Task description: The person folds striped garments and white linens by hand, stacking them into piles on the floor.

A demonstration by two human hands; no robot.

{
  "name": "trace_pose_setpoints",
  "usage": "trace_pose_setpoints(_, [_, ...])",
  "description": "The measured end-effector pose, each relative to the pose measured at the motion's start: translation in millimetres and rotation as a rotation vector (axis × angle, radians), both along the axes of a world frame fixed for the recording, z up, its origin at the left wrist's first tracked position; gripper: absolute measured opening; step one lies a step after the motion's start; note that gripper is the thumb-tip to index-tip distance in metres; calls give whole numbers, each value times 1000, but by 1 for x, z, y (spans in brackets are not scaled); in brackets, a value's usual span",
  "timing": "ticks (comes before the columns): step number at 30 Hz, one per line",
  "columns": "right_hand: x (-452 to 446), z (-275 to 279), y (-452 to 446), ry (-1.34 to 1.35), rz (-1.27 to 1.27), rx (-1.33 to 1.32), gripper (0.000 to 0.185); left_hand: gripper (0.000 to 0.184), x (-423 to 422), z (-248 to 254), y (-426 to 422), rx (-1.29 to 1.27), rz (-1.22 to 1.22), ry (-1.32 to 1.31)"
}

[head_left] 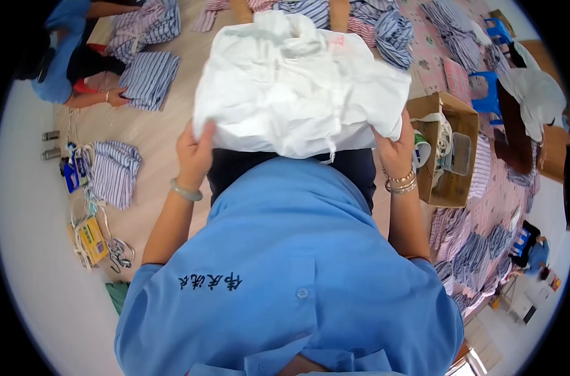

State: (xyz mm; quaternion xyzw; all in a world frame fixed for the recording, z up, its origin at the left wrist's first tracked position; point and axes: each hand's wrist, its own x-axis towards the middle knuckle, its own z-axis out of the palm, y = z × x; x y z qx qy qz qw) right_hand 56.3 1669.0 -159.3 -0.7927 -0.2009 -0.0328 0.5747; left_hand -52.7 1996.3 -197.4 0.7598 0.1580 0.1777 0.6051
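A white garment [297,94], wrinkled, loosely folded and with a thin string hanging from its lower edge, is spread in front of my body. My left hand [195,153] grips its near left corner, thumb on top. At the near right corner, my right hand [396,150] pinches the cloth in the same way. The fingers of both hands are partly hidden under the fabric. Faint red marks show near the garment's far right edge.
A cardboard box [428,182] with rolls and a clear container stands on my right. To my left lie a striped garment [114,174] and a yellow box [92,240]. A co-worker's hand [118,97] touches a folded striped garment [148,80]. Striped clothes [394,37] pile up beyond.
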Motion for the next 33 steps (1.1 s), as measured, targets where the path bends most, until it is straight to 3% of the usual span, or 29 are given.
trace_pose_setpoints(1, [2, -5, 1, 218, -48, 122, 32, 34, -2, -7, 11, -139, 31, 56])
trace_pose_setpoints(2, [12, -23, 3, 215, -64, 119, 32, 34, -3, -16, 20, -142, 15, 55])
trace_pose_setpoints(4, [36, -62, 6, 982, -125, 235, 33, 40, 2, -37, 36, -189, -47, 342])
trace_pose_setpoints(5, [34, -60, 6, 971, -141, 244, 33, 43, -1, -45, 38, -137, -52, 434])
trace_pose_setpoints(7, [34, -53, 5, 709, -169, -33, 37, 44, 1, -39, 34, -164, -51, 361])
trace_pose_setpoints(8, [26, -50, 1, 724, -176, -33, 37, 45, -7, -37, 34, -196, -27, 324])
trace_pose_setpoints(10, [10, -39, -8, 368, -257, 47, 42, 42, -16, -38, 42, -182, -88, 360])
trace_pose_setpoints(12, [-12, -35, -24, -179, -275, -338, 44, 43, -24, -35, 35, 626, 103, 22])
trace_pose_setpoints(13, [-28, -32, -24, -174, -265, -337, 44, 43, -29, -31, 30, 627, 111, 31])
trace_pose_setpoints(15, [-49, -27, -19, -650, 140, -798, 51, 57, -37, -19, 16, 1200, -299, -249])
trace_pose_setpoints(17, [-46, -35, -6, -557, 182, -871, 54, 76, -28, -13, -5, 1280, -574, -46])
trace_pose_setpoints(20, [-19, -42, 15, -485, 217, -904, 63, 74, 8, -2, -17, 1131, -592, 4])
trace_pose_setpoints(22, [2, -60, 15, -537, 284, -868, 60, 73, 30, 7, -16, 1163, -646, 66])
trace_pose_setpoints(24, [14, -48, 10, -577, 276, -755, 53, 70, 41, 9, -7, 1162, -645, -67])
trace_pose_setpoints(26, [17, -23, 1, -364, 454, -727, 37, 58, 48, 34, 1, 1083, -926, 169])
trace_pose_setpoints(27, [15, -5, 3, -187, 577, -629, 27, 43, 52, 71, -7, 939, -1054, 333])
trace_pose_setpoints(28, [14, 10, 5, 198, 680, -691, 25, 43, 52, 61, -6, 923, -1055, 348])
trace_pose_setpoints(30, [24, -10, 3, 612, 658, -542, 32, 45, 66, 30, 3, 457, -1225, 582])
trace_pose_setpoints(33, [45, -1, 18, 395, 538, -776, 39, 49, 96, 14, 11, 335, -1244, 635])
